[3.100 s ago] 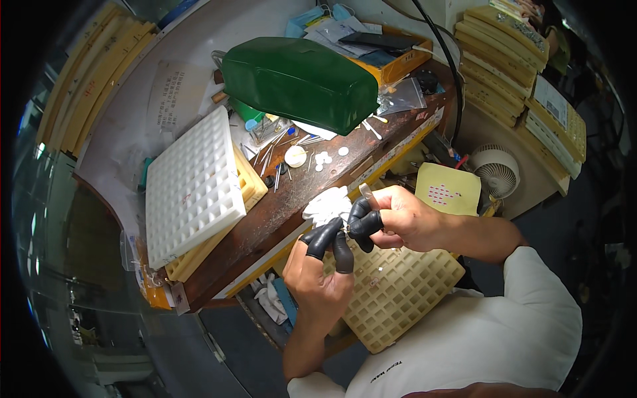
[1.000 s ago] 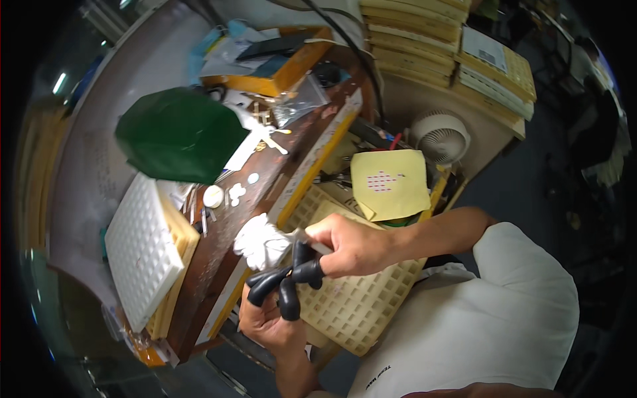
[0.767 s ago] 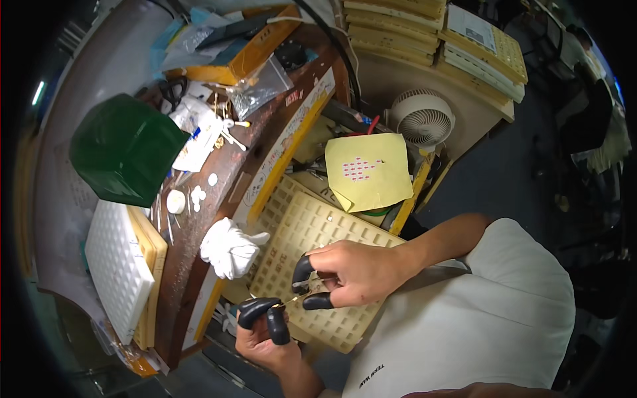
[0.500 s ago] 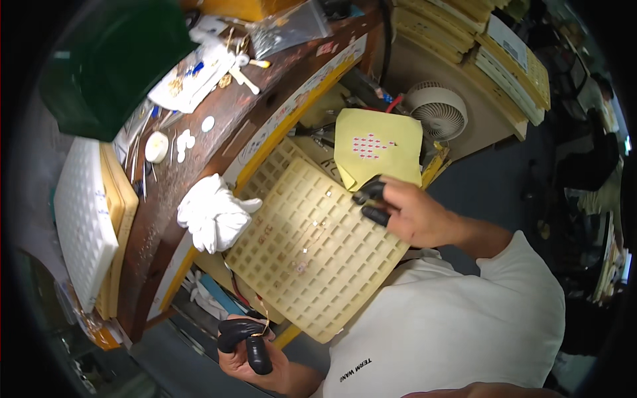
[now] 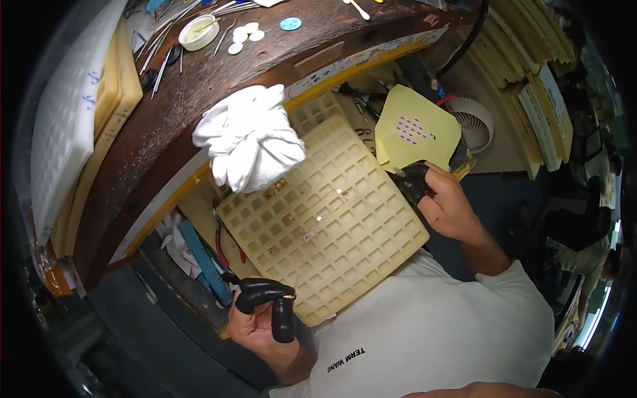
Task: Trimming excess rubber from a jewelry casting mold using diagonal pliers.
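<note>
My left hand, in black finger cots, pinches a small gold piece at the near left corner of the cream gridded tray. From there a fine chain appears to run up over the tray. Along its line lie a small pink-edged tag and white charms. My right hand, also in black finger cots, is curled closed by the tray's right edge, beneath a yellow card with pink marks. What its fingertips hold, if anything, is too small to make out.
A bundled white cloth overhangs the brown bench edge. Red-handled pliers and a blue strip lie left of the tray. A fan and stacked trays stand right; more trays lean at far left.
The view has shifted, so the bench and cloth appear elsewhere. My left hand is closer to the tray's near corner, and my right fingers have closed together at its right edge.
</note>
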The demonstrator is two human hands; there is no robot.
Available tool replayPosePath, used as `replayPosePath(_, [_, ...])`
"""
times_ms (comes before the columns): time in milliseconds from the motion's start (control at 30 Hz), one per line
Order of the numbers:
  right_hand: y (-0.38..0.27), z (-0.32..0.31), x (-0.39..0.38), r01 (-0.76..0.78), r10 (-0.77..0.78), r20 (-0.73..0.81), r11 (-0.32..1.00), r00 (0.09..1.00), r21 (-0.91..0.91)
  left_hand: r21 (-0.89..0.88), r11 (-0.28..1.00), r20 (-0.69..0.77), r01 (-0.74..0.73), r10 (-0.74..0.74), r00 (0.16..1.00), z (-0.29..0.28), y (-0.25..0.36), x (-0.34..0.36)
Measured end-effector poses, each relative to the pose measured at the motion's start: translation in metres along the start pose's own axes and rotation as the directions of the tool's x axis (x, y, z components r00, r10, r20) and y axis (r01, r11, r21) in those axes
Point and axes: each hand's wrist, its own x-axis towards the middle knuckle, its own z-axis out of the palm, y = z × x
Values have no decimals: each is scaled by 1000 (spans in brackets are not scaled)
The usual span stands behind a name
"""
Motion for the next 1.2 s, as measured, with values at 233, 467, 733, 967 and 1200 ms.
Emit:
replayPosePath(233, [-20,3,-1,70,115,-364,885,924,459,80,992,19,96,-97,995,5,-10,-1])
replayPosePath(467, [-25,2,7,-1,130,-79,527,988,850,83,992,-46,99,-95,994,-1,-21,-2])
replayPosePath(733, [-41,26,5,-107,326,-112,585,939,804,30,992,-96,125,-121,988,-10,-23,-4])
replayPosePath(967, [-44,37,-4,9,98,-79,574,992,819,28,991,-107,128,-124,986,-12,-24,-8])
replayPosePath(1200, [-47,46,-2,-82,88,32,651,996,754,38,991,-92,128,-124,988,-11,-27,-9])
